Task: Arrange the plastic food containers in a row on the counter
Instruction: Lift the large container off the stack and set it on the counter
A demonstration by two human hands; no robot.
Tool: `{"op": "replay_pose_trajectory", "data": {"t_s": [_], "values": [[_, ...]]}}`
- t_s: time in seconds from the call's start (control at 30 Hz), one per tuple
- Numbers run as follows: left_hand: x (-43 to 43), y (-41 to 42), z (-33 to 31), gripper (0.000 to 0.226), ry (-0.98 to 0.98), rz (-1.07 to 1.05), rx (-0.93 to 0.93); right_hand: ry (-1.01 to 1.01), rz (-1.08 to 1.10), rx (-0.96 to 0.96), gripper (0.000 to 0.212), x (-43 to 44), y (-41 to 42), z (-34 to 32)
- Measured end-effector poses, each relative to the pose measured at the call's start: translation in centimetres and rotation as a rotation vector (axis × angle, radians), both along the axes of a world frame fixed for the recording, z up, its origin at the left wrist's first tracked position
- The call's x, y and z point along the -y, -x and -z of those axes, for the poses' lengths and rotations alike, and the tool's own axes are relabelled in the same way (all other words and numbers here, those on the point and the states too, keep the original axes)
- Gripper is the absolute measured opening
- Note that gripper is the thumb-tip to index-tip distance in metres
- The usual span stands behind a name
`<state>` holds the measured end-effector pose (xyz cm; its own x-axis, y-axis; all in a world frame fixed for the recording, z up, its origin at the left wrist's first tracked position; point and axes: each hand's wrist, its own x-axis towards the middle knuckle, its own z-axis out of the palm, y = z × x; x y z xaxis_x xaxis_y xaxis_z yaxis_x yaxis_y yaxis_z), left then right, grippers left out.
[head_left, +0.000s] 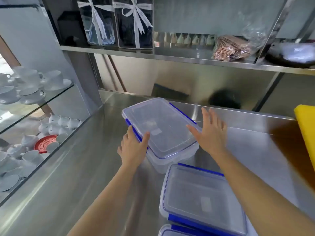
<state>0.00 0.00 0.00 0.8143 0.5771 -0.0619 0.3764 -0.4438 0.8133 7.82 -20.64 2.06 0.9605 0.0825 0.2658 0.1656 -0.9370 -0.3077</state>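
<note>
A clear plastic food container [160,126] with blue lid clips sits on the steel counter [71,181], turned at an angle. My left hand [133,149] grips its near left corner, thumb on the lid. At the container's right edge my right hand [210,132] has its fingers spread, the thumb touching the lid's rim. A second container [201,200] of the same kind lies closer to me. The corner of a third container [167,231] shows at the bottom edge.
A glass case on the left holds white cups and saucers [29,86] and a red saucer [45,143]. A yellow board [306,132] leans at the right. The shelf above carries ribboned clear boxes [117,23] and a bag of wafers [231,48].
</note>
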Motion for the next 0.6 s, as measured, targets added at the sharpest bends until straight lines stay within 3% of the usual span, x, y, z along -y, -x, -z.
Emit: {"op": "replay_pose_trajectory", "data": {"t_s": [0.1,0.2,0.33,0.6], "values": [[0.6,-0.7,0.4,0.081,0.426,-0.055,0.044,-0.147,0.061,-0.11,0.078,-0.3,-1.6,0.8],[1.1,-1.1,0.7,0.085,0.624,-0.068,0.009,-0.271,0.089,-0.299,0.078,-0.6,-2.7,1.6],[0.9,-1.8,1.3,0.07,0.676,-0.102,-0.007,-0.507,0.101,-0.5,0.077,-0.7,-3.7,2.6],[-1.3,-2.1,2.1,0.039,0.656,-0.122,0.14,-0.503,-0.016,-0.553,0.044,-0.3,-3.6,2.8]]}}
